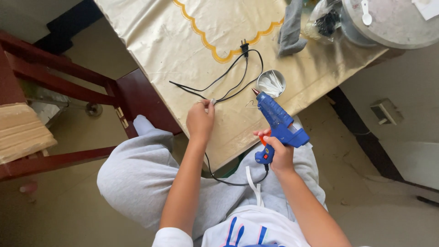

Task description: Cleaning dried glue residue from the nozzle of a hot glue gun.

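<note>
My right hand [279, 153] grips the handle of a blue glue gun [278, 122] with an orange trigger, its copper tip aimed up toward a small round tin [271, 83] holding white sticks. My left hand [200, 120] pinches the gun's black cord [228, 75] at a small white piece near the edge of the table. The cord loops over the gold tablecloth [183, 45] and ends in an unplugged plug [245, 47]. A thin wire stand lies by the gun's tip.
A grey cloth [291, 28], a clear bag with dark contents [325, 20] and a large round lidded tub [393, 23] with a white spoon sit at the table's far right. A dark red wooden chair [68, 87] stands to the left. My grey-trousered knees are below the table edge.
</note>
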